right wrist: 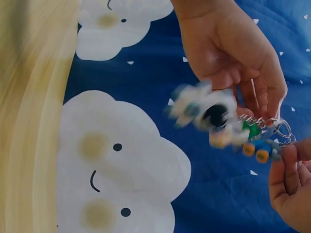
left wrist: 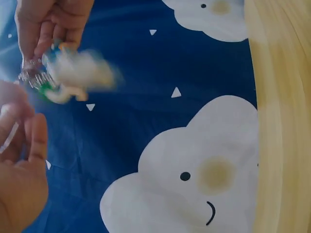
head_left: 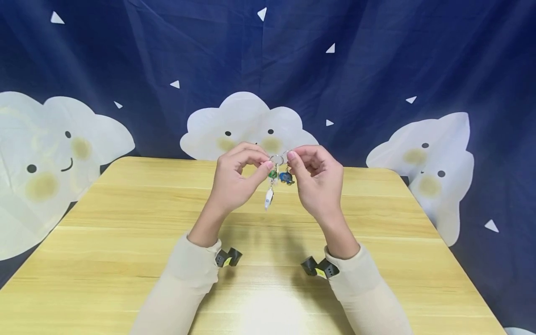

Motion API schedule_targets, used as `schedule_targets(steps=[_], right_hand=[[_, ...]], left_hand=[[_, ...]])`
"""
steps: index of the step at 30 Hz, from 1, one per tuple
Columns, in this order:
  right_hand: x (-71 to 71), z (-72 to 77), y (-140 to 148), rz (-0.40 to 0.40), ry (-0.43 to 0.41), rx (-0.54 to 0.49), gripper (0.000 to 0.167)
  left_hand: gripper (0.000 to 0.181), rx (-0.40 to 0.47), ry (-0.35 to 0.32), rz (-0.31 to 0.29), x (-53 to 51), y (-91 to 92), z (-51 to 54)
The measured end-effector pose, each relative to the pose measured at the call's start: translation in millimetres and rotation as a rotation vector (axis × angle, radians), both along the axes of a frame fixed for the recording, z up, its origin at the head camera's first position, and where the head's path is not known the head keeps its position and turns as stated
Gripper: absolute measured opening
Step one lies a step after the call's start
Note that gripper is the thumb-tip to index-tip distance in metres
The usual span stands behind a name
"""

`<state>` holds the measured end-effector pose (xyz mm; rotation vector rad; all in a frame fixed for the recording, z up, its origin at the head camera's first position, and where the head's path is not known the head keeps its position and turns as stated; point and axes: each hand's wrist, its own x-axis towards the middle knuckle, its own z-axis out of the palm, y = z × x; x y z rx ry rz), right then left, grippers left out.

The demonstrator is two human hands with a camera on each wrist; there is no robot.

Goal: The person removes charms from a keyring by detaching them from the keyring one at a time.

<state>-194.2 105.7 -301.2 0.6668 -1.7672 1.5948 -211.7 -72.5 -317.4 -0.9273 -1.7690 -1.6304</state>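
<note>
My left hand (head_left: 236,179) pinches a metal key ring (head_left: 277,159) between thumb and fingers above the table. Opposite it, my right hand (head_left: 320,181) pinches a ring at the blue charm's side, the two rings close together. From them hang a green charm (head_left: 273,174), a blue figure charm (head_left: 286,177) with orange feet, and lowest a white figure charm (head_left: 269,199). The right wrist view shows that white figure (right wrist: 204,109) with a dark round face, blurred by motion. Small chains (right wrist: 252,119) link charms and rings. Fingertips partly cover the rings.
Below the hands lies a light wood table (head_left: 125,232). A dark blue curtain (head_left: 293,60) with white clouds and small triangles hangs behind it. A black wrist camera (head_left: 228,257) sits on the left sleeve, another camera (head_left: 320,267) on the right.
</note>
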Motion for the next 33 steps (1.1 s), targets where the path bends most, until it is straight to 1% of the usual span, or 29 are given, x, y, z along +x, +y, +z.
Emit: schedule_targets(steps=[2,4,6,8,11,14,19,25,29,31,33], right_hand=[[-0.3,-0.8,-0.7,-0.009,0.022,0.018,0.009],[-0.5,-1.2,-1.5,-0.029,0.049,0.047,0.009],[-0.7,-1.5,-2.1,-0.060,0.075,0.081,0.009],[-0.6,-1.6,-2.7,-0.092,0.096,0.114,0.008],[0.1,-1.8,-3.1,-0.120,0.109,0.145,0.007],[0.7,-2.3,-3.1,-0.126,0.109,0.155,0.007],[-0.2,-3.6,-3.9,-0.122,0.107,0.139,0.007],[-1.4,-3.6,-3.9,-0.129,0.108,0.150,0.007],[-1.2,-1.9,-1.4,-0.133,0.103,0.180,0.005],[-1.3,-0.9,0.6,-0.134,0.099,0.194,0.005],[-1.6,-0.1,2.3,-0.140,0.098,0.205,0.005]], left_hand=[[0.003,-0.030,0.009,0.086,1.0,2.0,0.1],[0.006,-0.042,0.032,0.144,2.1,3.8,0.8],[0.009,-0.062,0.075,0.202,2.7,4.9,1.8],[0.011,-0.094,0.133,0.245,3.1,5.4,2.8],[0.007,-0.141,0.223,0.294,3.3,5.7,3.9],[0.005,-0.167,0.282,0.331,3.4,6.2,4.4],[0.006,-0.152,0.307,0.363,4.4,7.4,4.7],[0.006,-0.082,0.290,0.382,4.7,9.0,4.8],[0.007,-0.028,0.254,0.366,5.7,12.1,5.6],[0.008,-0.026,0.233,0.350,5.6,13.5,5.3],[0.009,-0.042,0.219,0.339,5.3,13.8,4.6]])
